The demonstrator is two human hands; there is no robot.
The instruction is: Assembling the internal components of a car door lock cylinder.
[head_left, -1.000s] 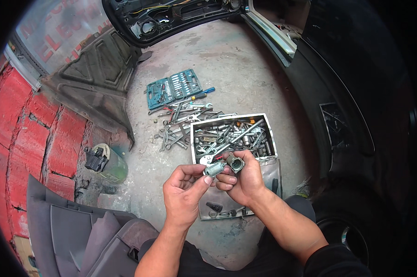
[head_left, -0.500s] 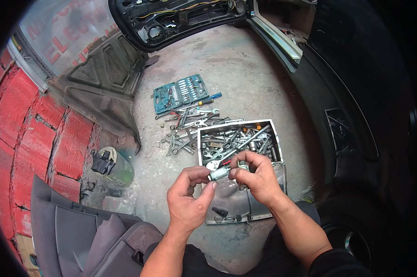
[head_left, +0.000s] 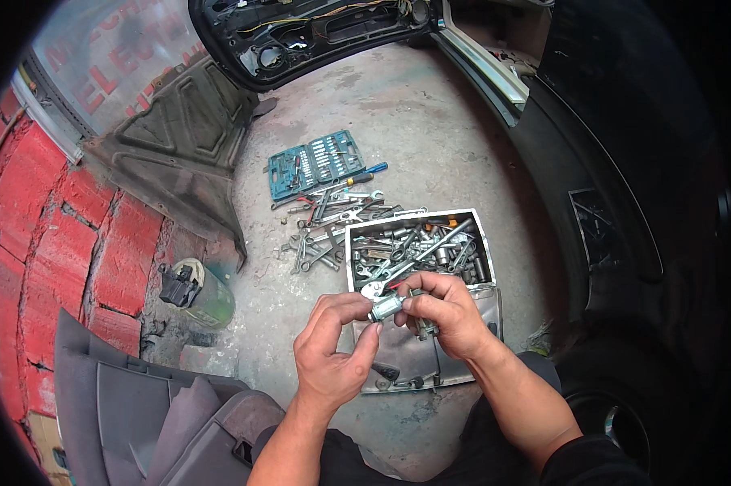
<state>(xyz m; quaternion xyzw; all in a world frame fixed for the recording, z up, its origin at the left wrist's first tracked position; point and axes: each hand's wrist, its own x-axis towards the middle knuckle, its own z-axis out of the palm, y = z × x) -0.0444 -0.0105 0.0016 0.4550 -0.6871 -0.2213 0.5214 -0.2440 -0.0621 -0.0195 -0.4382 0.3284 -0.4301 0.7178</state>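
Observation:
A short silvery metal cylinder (head_left: 388, 306), which looks like a socket, is held between my hands above the front of the toolbox. My right hand (head_left: 450, 317) pinches its right end between thumb and fingers. Another greenish-grey metal piece (head_left: 425, 326) shows under that hand, partly covered by the fingers. At the cylinder's left end, the thumb and fingertips of my left hand (head_left: 337, 336) close around it. Just beyond is the white-rimmed toolbox (head_left: 349, 255), filled with wrenches and sockets; a ratchet head (head_left: 373, 290) pokes over its near edge.
Loose wrenches (head_left: 321, 243) lie left of the toolbox, with a teal socket case (head_left: 280, 182) behind them. A container of greenish liquid (head_left: 216, 300) stands by the red wall (head_left: 123, 259). Grey panels (head_left: 131, 413) are at lower left. A dark car body (head_left: 624, 202) fills the right.
The cylinder has shifted slightly to the right and tilted a little. My right hand has turned slightly around its metal piece, and the left fingers have moved along with the cylinder.

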